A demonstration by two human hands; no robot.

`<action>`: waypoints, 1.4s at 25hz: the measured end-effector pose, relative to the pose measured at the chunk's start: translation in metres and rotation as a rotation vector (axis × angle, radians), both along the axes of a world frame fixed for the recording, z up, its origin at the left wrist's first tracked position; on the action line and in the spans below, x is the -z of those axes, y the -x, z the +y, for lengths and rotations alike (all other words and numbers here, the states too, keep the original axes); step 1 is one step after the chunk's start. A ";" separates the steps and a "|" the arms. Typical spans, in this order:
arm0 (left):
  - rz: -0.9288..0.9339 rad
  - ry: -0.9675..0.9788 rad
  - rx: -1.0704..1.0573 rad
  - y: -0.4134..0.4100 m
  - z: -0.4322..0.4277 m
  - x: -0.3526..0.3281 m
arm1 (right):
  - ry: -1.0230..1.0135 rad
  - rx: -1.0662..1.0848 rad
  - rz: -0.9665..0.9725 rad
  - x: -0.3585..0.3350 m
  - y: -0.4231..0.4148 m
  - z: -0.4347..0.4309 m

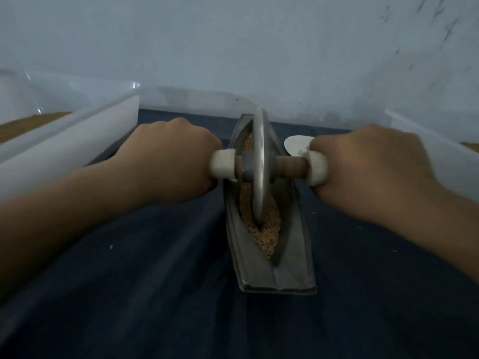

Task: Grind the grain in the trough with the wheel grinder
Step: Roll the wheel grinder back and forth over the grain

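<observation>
Both hands are clamped on the wheel grinder's [261, 167] axle handles, the left hand [173, 159] on one side, the right hand [368, 164] on the other. Its wheel stands upright in the grain [264, 234] inside the metal trough [293, 242] on a dark blue surface [155, 294].

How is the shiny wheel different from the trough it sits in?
The wheel stands upright on its edge; the trough lies flat on the dark cloth. The wheel is a round disc; the trough is long and boat-shaped. The left hand and right hand grip the wheel's handles; neither grips the trough. Both look like grey metal, and both touch the grain.
</observation>
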State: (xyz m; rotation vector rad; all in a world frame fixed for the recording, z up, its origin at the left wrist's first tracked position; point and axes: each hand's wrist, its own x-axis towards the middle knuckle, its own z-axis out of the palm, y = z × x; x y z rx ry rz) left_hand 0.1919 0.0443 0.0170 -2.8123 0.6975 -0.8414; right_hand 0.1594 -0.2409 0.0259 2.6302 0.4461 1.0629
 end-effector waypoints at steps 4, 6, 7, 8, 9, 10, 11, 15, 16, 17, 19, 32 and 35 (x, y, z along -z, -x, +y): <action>0.108 0.028 -0.223 -0.044 -0.030 -0.015 | -0.127 0.199 0.211 -0.015 -0.049 0.029; 0.178 0.020 -0.241 -0.047 -0.034 -0.020 | -0.132 0.212 0.273 -0.020 -0.049 0.032; 0.208 0.002 -0.212 -0.038 -0.030 -0.019 | -0.114 0.187 0.293 -0.018 -0.040 0.027; 0.215 -0.017 -0.157 -0.026 -0.022 -0.016 | -0.093 0.142 0.291 -0.014 -0.028 0.019; 0.163 -0.023 -0.070 -0.013 -0.014 -0.013 | -0.074 0.088 0.259 -0.009 -0.016 0.011; 0.070 -0.040 0.029 -0.005 -0.006 -0.008 | -0.065 0.043 0.217 -0.003 -0.003 0.005; -0.039 -0.067 0.099 -0.002 -0.001 -0.005 | -0.073 0.001 0.184 0.003 0.005 0.001; 0.025 -0.093 -0.096 -0.030 -0.019 -0.016 | -0.131 0.135 0.165 0.005 -0.021 0.010; 0.112 -0.056 -0.164 -0.041 -0.027 -0.021 | -0.187 0.167 0.207 -0.001 -0.036 0.017; 0.160 -0.049 -0.205 -0.048 -0.035 -0.026 | -0.228 0.188 0.258 -0.008 -0.047 0.024; 0.168 -0.079 -0.232 -0.051 -0.044 -0.034 | -0.265 0.205 0.359 -0.015 -0.054 0.026; 0.131 -0.094 -0.220 -0.033 -0.042 -0.033 | -0.268 0.196 0.363 -0.011 -0.042 0.023; 0.132 -0.130 -0.047 -0.011 -0.020 -0.023 | -0.155 0.071 0.164 0.009 -0.007 0.004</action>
